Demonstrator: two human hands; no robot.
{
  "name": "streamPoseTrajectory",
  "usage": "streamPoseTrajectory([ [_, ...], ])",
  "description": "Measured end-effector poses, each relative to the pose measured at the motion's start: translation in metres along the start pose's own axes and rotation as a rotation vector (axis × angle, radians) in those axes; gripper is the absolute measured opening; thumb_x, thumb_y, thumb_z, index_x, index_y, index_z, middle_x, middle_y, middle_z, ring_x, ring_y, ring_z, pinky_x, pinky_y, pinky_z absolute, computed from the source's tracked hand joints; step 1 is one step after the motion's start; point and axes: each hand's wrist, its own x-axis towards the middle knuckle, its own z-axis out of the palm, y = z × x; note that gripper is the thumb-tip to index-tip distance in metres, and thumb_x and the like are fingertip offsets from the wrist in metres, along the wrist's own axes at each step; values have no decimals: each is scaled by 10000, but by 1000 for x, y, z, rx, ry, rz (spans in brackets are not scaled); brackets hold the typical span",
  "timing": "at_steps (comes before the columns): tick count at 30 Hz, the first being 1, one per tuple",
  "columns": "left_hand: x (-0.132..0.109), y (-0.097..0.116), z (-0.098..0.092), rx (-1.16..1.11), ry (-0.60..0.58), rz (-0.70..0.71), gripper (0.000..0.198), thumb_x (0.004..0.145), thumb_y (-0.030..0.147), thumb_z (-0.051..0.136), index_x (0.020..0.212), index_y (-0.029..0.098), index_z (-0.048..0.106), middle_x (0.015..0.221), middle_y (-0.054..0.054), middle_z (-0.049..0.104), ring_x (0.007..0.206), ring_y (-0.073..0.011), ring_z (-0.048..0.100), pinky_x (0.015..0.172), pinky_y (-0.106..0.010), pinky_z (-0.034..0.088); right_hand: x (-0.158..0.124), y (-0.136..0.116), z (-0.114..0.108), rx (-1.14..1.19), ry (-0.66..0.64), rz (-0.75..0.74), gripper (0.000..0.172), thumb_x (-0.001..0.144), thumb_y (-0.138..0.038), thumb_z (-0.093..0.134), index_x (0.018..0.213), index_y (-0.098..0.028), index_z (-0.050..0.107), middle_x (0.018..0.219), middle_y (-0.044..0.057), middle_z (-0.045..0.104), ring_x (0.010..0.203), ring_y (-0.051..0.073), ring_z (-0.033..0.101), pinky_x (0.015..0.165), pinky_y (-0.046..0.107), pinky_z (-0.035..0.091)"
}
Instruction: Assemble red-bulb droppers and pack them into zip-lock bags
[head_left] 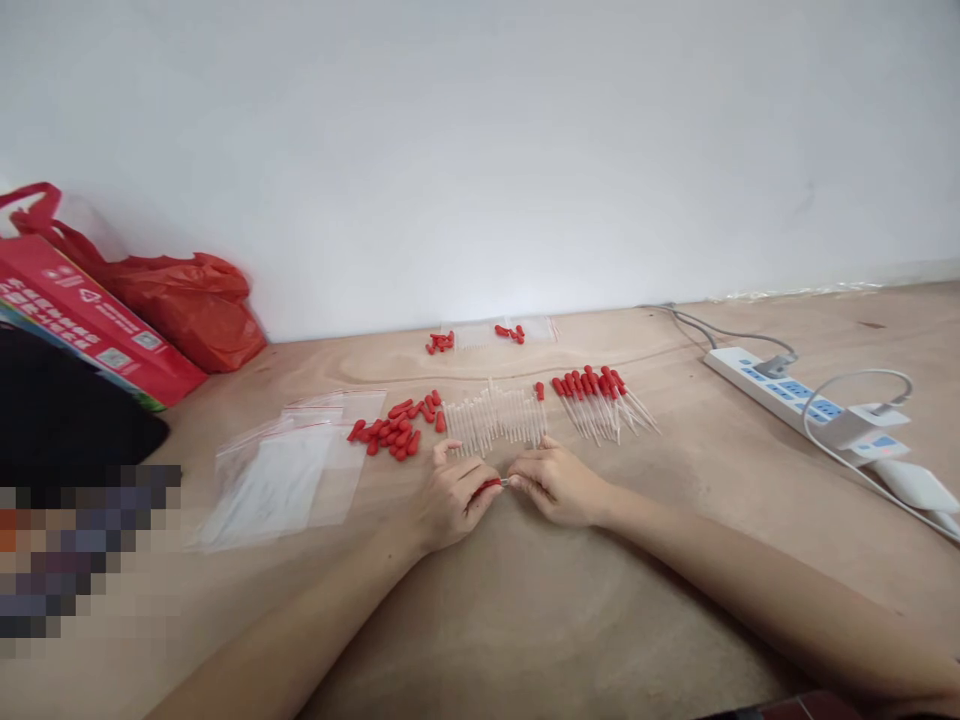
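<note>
Fingers of the left hand (454, 498) pinch a red bulb (489, 485) and those of the right hand (561, 484) grasp a clear tube (505, 482), just below the frame's centre, where it seems better to keep both in line and push gently.

Soft, diffuse light brightens the wall (480, 190); shadows stay faint, edges stretch (the lower left is pixelated).

- Red bag (180, 376): two slanted lines of white characters (49, 318), too blurred to read.
- Same bag: a white triangular sign (90, 295) and two square codes (114, 358).
</note>
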Motion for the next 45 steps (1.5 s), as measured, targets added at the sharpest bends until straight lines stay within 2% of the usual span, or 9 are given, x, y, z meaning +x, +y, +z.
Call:
streamPoseTrajectory([
  [5, 1, -4, -4, 45, 58, -46, 175, 848, 244, 409, 769, 201, 559, 711, 13, 627, 692, -125, 547, 890, -367, 233, -1, 2, -8, -173, 68, -51, 190, 836, -232, 423, 906, -185, 594, 767, 47, 595, 712, 147, 496, 632, 283, 243],
  [8, -1, -10, -4, 94, 161, -126, 161, 821, 270, 456, 936, 210, 551, 882, -30, 627, 846, -171, 542, 872, -368, 249, -1, 14, -12, -218, 144, -26, 194, 808, -186, 435, 893, -180, 609, 750, 60, 584, 708, 159, 497, 633, 291, 273],
  [14, -5, -27, -3, 195, 256, -292, 266, 786, 287, 486, 1036, 197, 490, 981, -74, 593, 942, -225, 511, 843, -395, 263, -3, 65, -24, -52, 466, 496, 230, 815, -232, 406, 990, -143, 525, 703, 45, 594, 601, 146, 522, 571, 254, 357],
  [18, -5, -32, -4, 218, 257, -340, 210, 777, 278, 489, 972, 205, 513, 949, -64, 605, 912, -226, 522, 823, -395, 264, -9, 87, -29, -137, 415, 760, 215, 777, -254, 443, 948, -144, 514, 682, 50, 603, 642, 175, 551, 558, 253, 349],
  [24, -4, -32, -4, 254, 195, -427, 176, 766, 262, 494, 931, 213, 533, 951, -54, 613, 925, -228, 517, 809, -390, 257, -13, 88, -35, -270, 222, 1014, 240, 783, -297, 427, 975, -191, 523, 787, 62, 628, 742, 214, 572, 548, 257, 321],
  [27, -4, -33, -4, 279, 199, -456, 166, 759, 268, 509, 912, 215, 542, 947, -51, 614, 923, -231, 515, 800, -387, 263, -10, 81, -36, -312, 208, 1031, 267, 792, -359, 419, 978, -200, 528, 859, 65, 633, 786, 226, 573, 571, 267, 329],
  [34, -6, -41, -7, 336, 207, -529, 158, 745, 291, 532, 882, 215, 553, 918, -48, 606, 918, -243, 504, 764, -375, 290, 17, 55, -17, -326, 177, 849, 256, 798, -373, 401, 941, -235, 561, 876, 26, 648, 807, 197, 587, 580, 256, 344],
  [39, -11, -48, -8, 376, 198, -546, 170, 746, 300, 531, 891, 218, 562, 920, -52, 599, 902, -244, 503, 768, -382, 282, 36, 56, -10, -326, 92, 882, 251, 791, -311, 394, 956, -261, 577, 841, 20, 658, 791, 200, 599, 572, 255, 358],
  [45, -15, -57, -12, 403, 218, -571, 290, 711, 450, 556, 885, 219, 578, 901, -54, 583, 893, -250, 491, 761, -383, 272, 32, 60, -13, -363, 67, 903, 295, 811, -351, 358, 893, -240, 619, 826, 49, 659, 794, 202, 599, 609, 267, 385],
])
